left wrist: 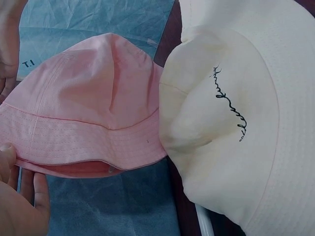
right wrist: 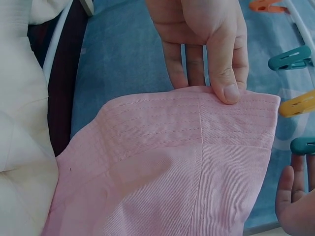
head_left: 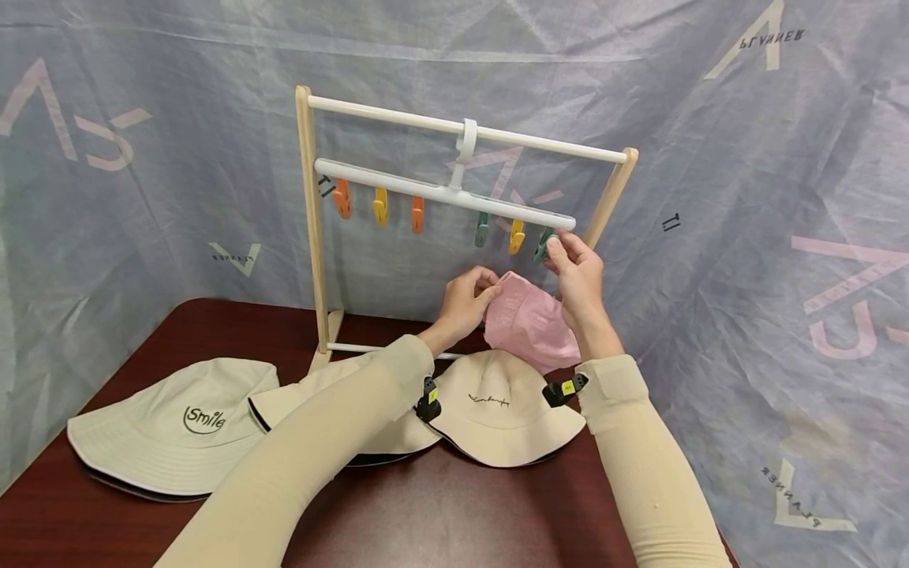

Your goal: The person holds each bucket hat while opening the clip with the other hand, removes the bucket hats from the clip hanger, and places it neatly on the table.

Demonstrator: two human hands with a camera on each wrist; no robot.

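A pink bucket hat point(head_left: 529, 323) is held up by its brim in my left hand point(head_left: 465, 304). In the right wrist view, the thumb of that hand lies on the hat's stitched brim point(right wrist: 162, 118), with the fingers behind it. My right hand point(head_left: 578, 272) pinches the green clip point(head_left: 544, 244) at the right end of the white hanger point(head_left: 426, 191). The brim's corner is close to the yellow clip point(right wrist: 299, 103) in the right wrist view. Whether the green clip's jaws are apart cannot be told.
The hanger hooks over a wooden rack's top bar point(head_left: 398, 117). Other orange point(head_left: 342, 199), yellow point(head_left: 380, 207) and green point(head_left: 482, 229) clips hang from it. Cream bucket hats point(head_left: 497, 426) and one marked "Smile" point(head_left: 177, 418) lie on the dark red table point(head_left: 454, 513).
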